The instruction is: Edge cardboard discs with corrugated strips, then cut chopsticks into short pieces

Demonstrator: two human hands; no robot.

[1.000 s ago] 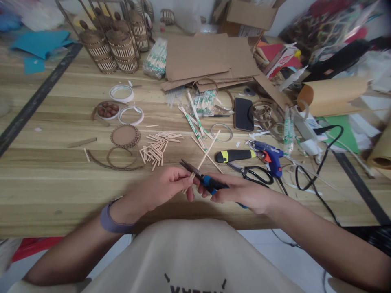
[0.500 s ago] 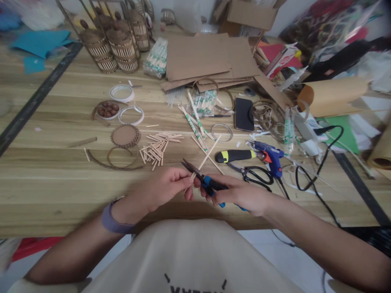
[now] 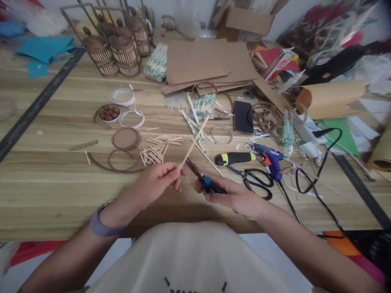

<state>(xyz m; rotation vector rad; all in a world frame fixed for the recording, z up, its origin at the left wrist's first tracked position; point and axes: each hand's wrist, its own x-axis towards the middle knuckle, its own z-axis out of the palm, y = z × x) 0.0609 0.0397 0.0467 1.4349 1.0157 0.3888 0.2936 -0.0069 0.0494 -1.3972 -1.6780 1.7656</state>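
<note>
Between its thumb and fingers, my left hand pinches a thin wooden stick that slants up and to the right. My right hand is wrapped round blue-and-black pliers, whose dark jaws point up and left, just right of the stick's lower end. Just beyond my left hand lies a pile of short cut sticks. Another long stick rests on the table past the pliers. Paper-wrapped chopsticks lie farther back.
Scissors, a yellow-black handled tool and a blue glue gun with a black cable lie at the right. Behind are a phone and cardboard sheets. A cardboard disc and tape rings are at the left.
My left hand has moved left with the stick, away from the pliers. My right hand stays near its earlier place, still round the pliers; a gap now separates the hands.
</note>
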